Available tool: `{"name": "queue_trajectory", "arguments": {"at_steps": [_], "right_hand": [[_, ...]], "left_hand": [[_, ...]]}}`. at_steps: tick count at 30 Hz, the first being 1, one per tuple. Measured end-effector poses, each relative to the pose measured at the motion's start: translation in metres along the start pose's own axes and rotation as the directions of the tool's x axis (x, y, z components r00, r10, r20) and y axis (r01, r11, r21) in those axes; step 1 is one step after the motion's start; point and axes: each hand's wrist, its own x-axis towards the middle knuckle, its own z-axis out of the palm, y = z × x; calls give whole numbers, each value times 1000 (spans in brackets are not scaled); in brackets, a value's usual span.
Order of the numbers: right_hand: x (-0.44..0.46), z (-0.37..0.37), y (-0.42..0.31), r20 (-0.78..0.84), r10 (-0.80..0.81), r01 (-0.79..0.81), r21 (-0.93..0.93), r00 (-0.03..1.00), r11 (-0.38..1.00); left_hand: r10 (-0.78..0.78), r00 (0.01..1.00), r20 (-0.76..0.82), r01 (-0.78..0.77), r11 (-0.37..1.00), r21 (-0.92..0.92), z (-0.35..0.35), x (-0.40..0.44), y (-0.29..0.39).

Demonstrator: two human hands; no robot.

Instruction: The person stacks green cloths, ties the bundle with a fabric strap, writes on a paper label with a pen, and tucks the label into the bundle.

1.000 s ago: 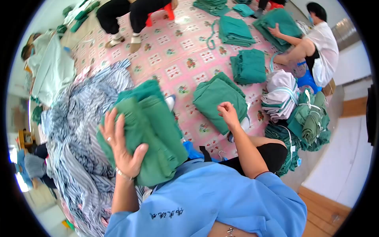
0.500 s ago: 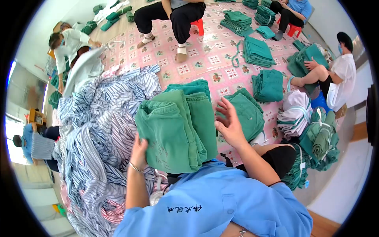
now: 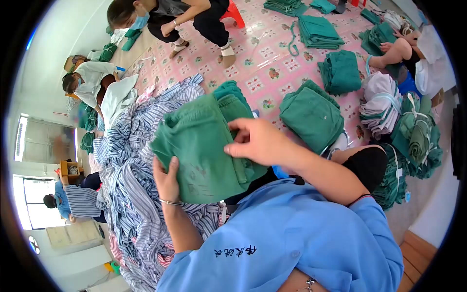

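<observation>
A stack of folded green garments (image 3: 199, 146) is held up over my lap, with an elastic-looking waistband at its upper edge and faint dark marks on the front. My left hand (image 3: 168, 179) grips its lower left edge, thumb in front and the other fingers partly hidden. At the right edge of the top garment, my right hand (image 3: 255, 141) has its thumb and bent fingers closed on the cloth. Behind the top piece, a darker green fold (image 3: 231, 92) shows.
A large heap of striped clothes (image 3: 136, 194) lies on my left. On the pink patterned floor (image 3: 262, 53) sit folded green piles (image 3: 311, 117) to my right, beside a tied white bundle (image 3: 379, 104) and tied green bundles (image 3: 416, 126). Several people sit around, one on a red stool (image 3: 233, 14).
My right hand has come from open beside the stack to its right edge and closed on the cloth. The stack is tilted more. My view has shifted, and the person opposite leans forward.
</observation>
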Motion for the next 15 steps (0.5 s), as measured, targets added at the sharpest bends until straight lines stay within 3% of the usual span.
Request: {"name": "queue_trajectory", "arguments": {"at_steps": [1,4,7,8,9,11,12,15], "right_hand": [[4,-2,5,31,10,-16,212,999,977],[-2,-12,-4,165,121,-192,540,979,819],[-4,-17,4,145,153,-209,583,978,785],[-2,-13,16,94,150,-176,571,984,802],[-3,-13,18,93,144,-171,554,985,815],[-4,-14,18,79,127,-150,518,989,842],[-4,-13,18,73,85,-110,503,994,857],[-9,-9,26,45,-6,-17,500,999,866]], "left_hand": [[42,999,-8,-41,994,106,-4,-1,15],[122,991,-51,-108,967,231,-1,-12,51],[-50,999,6,51,999,-13,10,-16,52],[-101,995,-28,102,993,52,16,-16,40],[-185,981,56,184,983,18,10,-7,10],[-103,994,41,97,987,127,4,-3,-38],[-15,1000,-8,17,957,290,6,-3,-32],[280,958,-64,-150,677,720,26,-24,1]]}}
